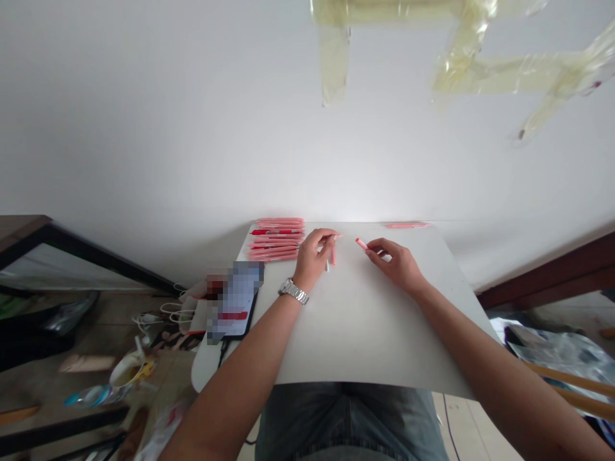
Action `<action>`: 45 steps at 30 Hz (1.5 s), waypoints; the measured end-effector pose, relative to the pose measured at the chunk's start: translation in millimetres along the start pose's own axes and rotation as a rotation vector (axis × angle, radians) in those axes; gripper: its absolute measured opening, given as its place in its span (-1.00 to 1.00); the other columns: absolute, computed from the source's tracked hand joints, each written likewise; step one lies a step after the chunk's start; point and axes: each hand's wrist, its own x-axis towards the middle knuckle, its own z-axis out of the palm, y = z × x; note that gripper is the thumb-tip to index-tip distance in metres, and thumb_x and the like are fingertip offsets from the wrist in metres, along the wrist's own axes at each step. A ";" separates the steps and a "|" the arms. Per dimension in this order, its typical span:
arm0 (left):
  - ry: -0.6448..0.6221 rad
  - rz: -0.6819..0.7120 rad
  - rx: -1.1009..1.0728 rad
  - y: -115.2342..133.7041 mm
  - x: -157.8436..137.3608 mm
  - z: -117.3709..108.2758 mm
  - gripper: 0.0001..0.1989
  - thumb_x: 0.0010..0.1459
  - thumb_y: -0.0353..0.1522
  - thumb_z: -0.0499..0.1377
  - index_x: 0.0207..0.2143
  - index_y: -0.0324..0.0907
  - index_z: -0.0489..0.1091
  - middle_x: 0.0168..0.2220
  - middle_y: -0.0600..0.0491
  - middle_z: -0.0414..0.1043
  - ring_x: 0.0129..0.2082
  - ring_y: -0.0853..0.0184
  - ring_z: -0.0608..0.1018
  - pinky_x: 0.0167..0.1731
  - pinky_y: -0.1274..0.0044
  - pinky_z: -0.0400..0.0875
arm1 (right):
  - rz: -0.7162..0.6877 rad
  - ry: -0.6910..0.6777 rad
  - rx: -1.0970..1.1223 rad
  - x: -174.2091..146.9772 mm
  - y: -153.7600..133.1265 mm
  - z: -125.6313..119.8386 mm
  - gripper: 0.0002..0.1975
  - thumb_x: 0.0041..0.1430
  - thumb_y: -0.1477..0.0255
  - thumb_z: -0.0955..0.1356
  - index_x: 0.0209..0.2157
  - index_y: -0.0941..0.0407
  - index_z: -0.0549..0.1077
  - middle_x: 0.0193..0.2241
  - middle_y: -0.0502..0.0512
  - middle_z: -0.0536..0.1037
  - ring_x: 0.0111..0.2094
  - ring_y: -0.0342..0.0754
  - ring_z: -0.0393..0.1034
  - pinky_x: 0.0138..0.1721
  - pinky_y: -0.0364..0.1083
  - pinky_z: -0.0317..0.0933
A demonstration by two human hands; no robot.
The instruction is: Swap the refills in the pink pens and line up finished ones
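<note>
My left hand (314, 255), with a metal watch on its wrist, is pinched over the table's left half. A thin, pale pink tip (339, 235) sticks out past its fingertips. Just below those fingers lie a short pink pen piece (333, 257) and a small white piece (327, 265), partly hidden by the hand. Across a small gap, my right hand (394, 261) grips a pink pen barrel (360, 243) between thumb and fingers, its reddish end pointing up and left. Several pink pens (276, 240) are stacked in a row left of my left hand.
A single pink pen (407, 225) lies along the back edge of the white table (365, 346), against the wall. A phone (235, 304) with a cable rests at the left edge. On the floor at left are a cup (127, 371) and a bottle (89, 396).
</note>
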 end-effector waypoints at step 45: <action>-0.143 0.078 -0.001 5.5 -5.3 5.3 -0.81 0.34 -0.27 0.22 -0.10 -0.08 0.61 -0.17 0.00 0.57 -0.36 0.43 0.58 -0.40 0.59 0.51 | -0.107 -0.052 -0.034 -0.3 -3.0 -2.4 -0.84 0.35 0.28 0.36 -0.16 0.02 0.56 -0.27 0.08 0.60 -0.26 -0.01 0.52 -0.22 -0.03 0.40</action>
